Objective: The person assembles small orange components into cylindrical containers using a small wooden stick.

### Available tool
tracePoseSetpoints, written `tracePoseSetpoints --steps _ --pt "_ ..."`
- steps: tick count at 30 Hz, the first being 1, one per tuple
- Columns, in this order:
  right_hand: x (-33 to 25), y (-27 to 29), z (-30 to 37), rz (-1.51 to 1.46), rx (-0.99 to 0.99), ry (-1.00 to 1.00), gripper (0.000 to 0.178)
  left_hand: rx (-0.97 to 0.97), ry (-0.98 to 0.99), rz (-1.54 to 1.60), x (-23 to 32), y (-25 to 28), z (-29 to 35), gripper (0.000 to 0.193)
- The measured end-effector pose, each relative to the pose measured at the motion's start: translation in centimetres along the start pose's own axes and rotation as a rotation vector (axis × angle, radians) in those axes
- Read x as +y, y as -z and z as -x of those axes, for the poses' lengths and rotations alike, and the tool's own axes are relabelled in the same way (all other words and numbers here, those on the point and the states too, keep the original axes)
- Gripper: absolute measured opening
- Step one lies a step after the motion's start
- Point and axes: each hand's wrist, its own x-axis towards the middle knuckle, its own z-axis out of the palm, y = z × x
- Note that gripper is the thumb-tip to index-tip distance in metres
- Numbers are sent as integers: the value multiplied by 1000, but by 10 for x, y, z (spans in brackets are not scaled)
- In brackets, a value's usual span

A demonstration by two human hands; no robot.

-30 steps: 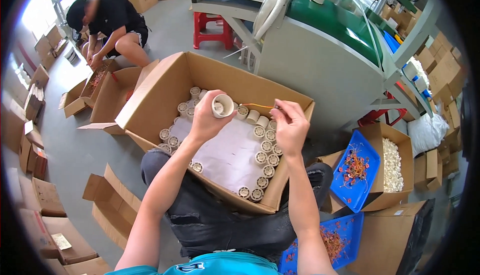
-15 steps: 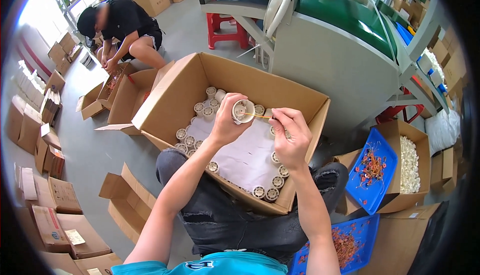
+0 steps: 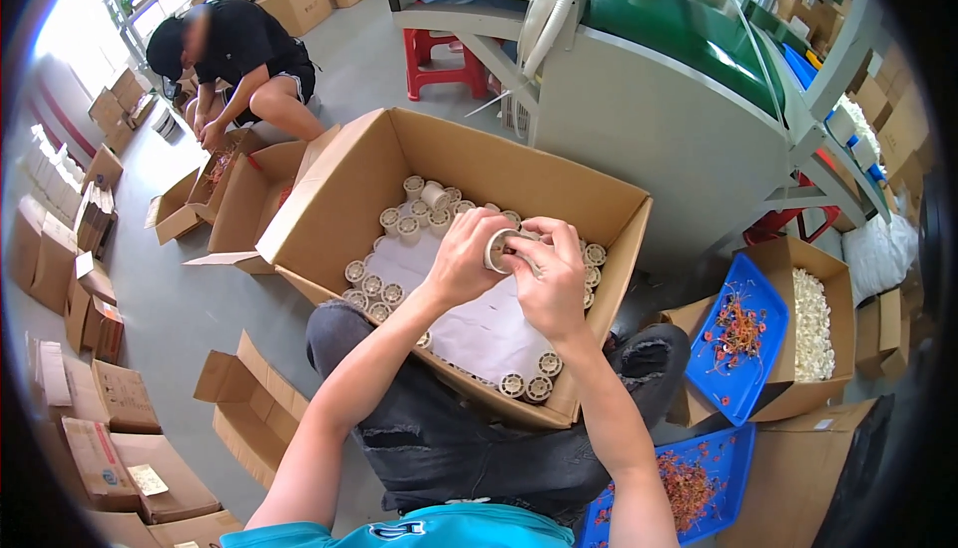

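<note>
Above a large open carton, my left hand is wrapped round a white plastic cup, its mouth tilted toward my right hand. The right fingers are pinched together at the mouth, their tips partly inside; what they hold is hidden. Below, similar white cups stand along the carton's walls around a pale sheet on its bottom. Some cups in the back corner lie on top of others.
Beside my right knee, a blue tray of red-and-orange wired parts rests by a carton of white pieces. Another blue tray lies nearer. A green-topped bench stands beyond. At far left, a person crouches over cartons.
My right hand has moved left and in to the cup, its fingertips entering the mouth. The yellowish wire that stretched between cup and right hand is now out of sight.
</note>
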Motion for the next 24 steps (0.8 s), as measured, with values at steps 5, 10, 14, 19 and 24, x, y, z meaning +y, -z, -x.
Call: tracePoseSetpoints --steps 5,10,14,19,24 --pt "6 -2 1 -84 -130 -175 16 -45 -7 36 2 -7 2 52" --pt "-4 3 -3 -119 -186 -309 20 -44 3 103 0 -7 2 52" --pt "-2 4 -2 -150 -208 -352 20 -62 8 100 3 -7 1 52" --pt "4 2 0 -214 -211 -418 19 -73 70 156 7 -6 0 52" --pt "11 -8 9 -254 -137 -303 19 -108 36 96 3 -3 3 52"
